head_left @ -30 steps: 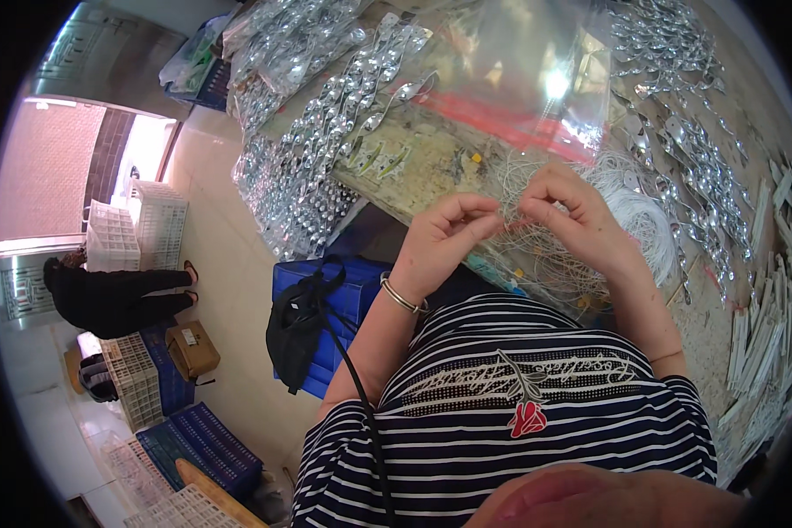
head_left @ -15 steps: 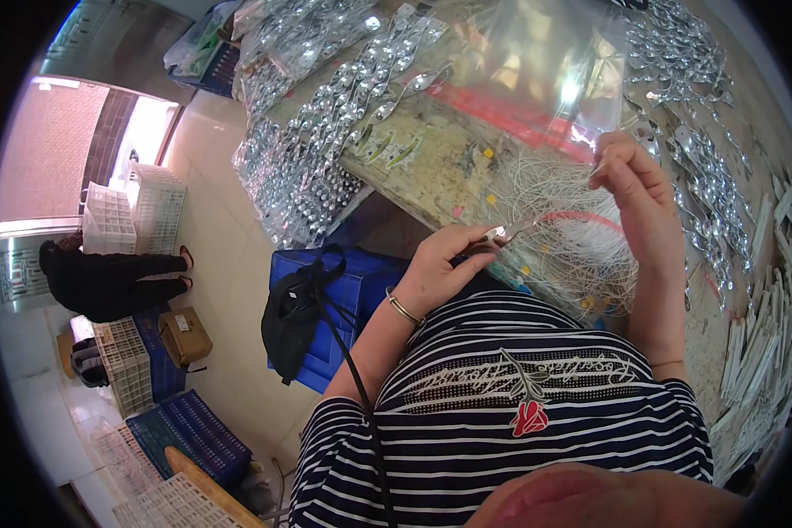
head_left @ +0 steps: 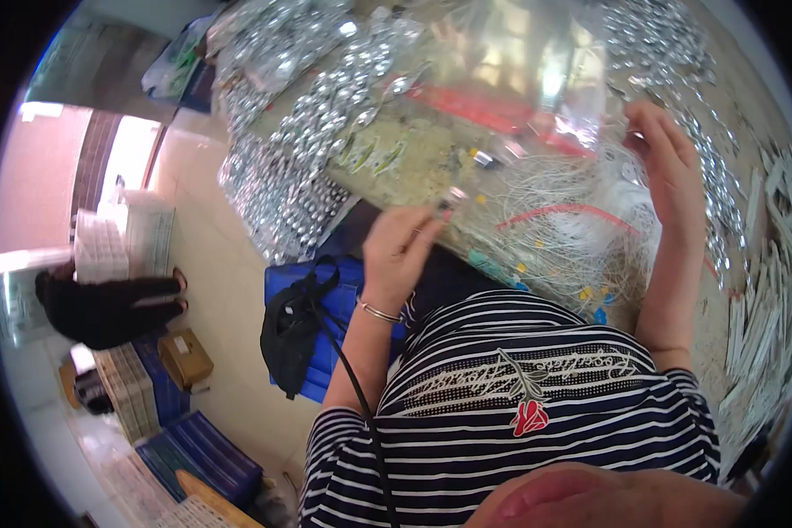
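Your left hand (head_left: 400, 251) pinches a small metal piece (head_left: 451, 199) between thumb and fingertips, raised just off the surface (head_left: 414, 158), likely so its end is free to handle. Your right hand (head_left: 669, 167) is well apart from it, up at the far side of a tangle of thin white wires (head_left: 581, 238); its fingers curl loosely at the edge of a clear plastic bag (head_left: 510, 70), though you cannot tell whether they grip anything. The tangle lies between your hands, a red strand (head_left: 563, 211) crossing it. Rows of shiny packets (head_left: 299, 167) cover the surface to your left, kept within reach.
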A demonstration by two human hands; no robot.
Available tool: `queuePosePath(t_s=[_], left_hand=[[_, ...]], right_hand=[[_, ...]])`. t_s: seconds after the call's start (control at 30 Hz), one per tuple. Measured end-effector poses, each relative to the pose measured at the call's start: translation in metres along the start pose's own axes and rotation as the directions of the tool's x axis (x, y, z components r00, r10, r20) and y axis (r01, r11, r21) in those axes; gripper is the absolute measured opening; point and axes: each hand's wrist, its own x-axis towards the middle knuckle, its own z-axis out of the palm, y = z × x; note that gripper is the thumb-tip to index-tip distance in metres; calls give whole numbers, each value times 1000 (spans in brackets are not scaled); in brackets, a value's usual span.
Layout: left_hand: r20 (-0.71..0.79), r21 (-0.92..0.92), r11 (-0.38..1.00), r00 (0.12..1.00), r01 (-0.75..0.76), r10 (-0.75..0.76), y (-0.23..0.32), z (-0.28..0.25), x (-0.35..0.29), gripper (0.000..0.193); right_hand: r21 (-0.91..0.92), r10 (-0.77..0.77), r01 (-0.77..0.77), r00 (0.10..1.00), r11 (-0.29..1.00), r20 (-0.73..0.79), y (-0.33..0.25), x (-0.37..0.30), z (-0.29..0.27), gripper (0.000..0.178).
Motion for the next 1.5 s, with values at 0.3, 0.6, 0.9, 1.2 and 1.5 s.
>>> queuePosePath(t_s=[0.3, 0.6, 0.9, 1.2, 1.5], left_hand=[[-286, 312, 950, 955, 22, 72, -41, -17, 72, 27], [-251, 589, 808, 953, 10, 171, -92, -27, 122, 30], [-155, 708, 707, 975, -4, 160, -98, -19, 125, 36], [-178, 615, 786, 962, -55, 207, -60, -11, 104, 31], [-236, 373, 908, 927, -190, 291, -5, 16, 95, 32]], right_hand=[[-374, 19, -26, 1000, 927, -22, 10, 12, -25, 27], [-773, -120, 16, 990, 635, -78, 28, 71, -110, 24], [-1000, -176, 0, 984, -10, 2, 82, 135, -134, 21], [-958, -339, 158, 938, 241, 70, -18, 139, -111, 24], [-662, -618, 450, 786, 600, -25, -168, 58, -34, 24]])
